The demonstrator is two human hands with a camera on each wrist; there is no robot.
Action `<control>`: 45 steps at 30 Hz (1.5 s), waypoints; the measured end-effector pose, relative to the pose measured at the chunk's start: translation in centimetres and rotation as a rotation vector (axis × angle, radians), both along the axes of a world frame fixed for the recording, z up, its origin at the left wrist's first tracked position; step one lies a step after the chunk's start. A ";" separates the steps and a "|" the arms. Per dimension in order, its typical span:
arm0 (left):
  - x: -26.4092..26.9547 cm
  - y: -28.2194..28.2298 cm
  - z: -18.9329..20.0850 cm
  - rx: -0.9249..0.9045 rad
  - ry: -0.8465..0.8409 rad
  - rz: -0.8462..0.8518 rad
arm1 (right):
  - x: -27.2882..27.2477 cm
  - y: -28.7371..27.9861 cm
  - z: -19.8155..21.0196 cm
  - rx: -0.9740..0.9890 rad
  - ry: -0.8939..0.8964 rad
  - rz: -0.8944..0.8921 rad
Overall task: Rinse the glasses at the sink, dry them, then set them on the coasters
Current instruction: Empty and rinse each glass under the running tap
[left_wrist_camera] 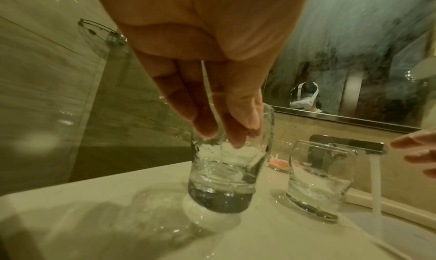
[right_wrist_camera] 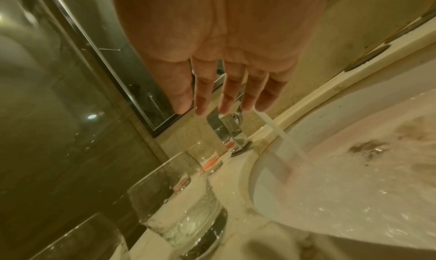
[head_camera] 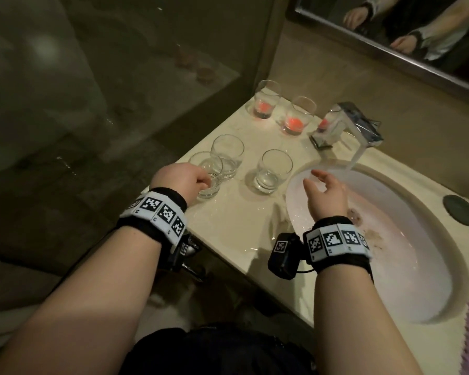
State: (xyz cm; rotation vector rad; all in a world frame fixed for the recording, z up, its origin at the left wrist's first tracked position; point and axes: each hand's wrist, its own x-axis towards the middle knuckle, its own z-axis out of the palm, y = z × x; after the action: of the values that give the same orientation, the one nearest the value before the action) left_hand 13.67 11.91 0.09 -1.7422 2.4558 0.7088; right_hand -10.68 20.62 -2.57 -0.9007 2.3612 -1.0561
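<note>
Pinching the rim of the nearest glass (head_camera: 206,175) on the wet marble counter (head_camera: 228,226), the left hand (head_camera: 180,180) reaches down while the right hand (head_camera: 326,192) hovers empty, fingers spread, over the sink (head_camera: 417,266) beside the running tap (head_camera: 344,125).

My head view looks down over the sink (head_camera: 431,269); each wrist view looks close along my fingers, both sharing the faucet (left_wrist_camera: 349,145)
</note>
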 end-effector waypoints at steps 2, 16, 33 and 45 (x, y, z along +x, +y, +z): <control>-0.1 -0.1 -0.1 0.008 -0.030 -0.002 | -0.1 -0.7 -0.1 -0.004 -0.003 0.025; -0.6 -0.5 1.7 -0.050 -0.028 0.030 | -1.7 -1.6 -0.4 -0.027 0.013 0.086; -9.9 -1.5 8.8 -0.240 0.088 -0.258 | -7.9 2.3 3.3 0.061 0.132 0.187; -21.5 -9.9 11.1 -0.286 -0.003 -0.305 | -11.8 -1.4 4.7 0.122 0.052 0.415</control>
State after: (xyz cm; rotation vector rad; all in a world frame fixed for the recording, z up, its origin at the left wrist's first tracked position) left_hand -7.86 1.98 11.23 -1.3822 2.8460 0.3407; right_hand -22.46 19.27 2.13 -1.3094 2.1186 -0.7230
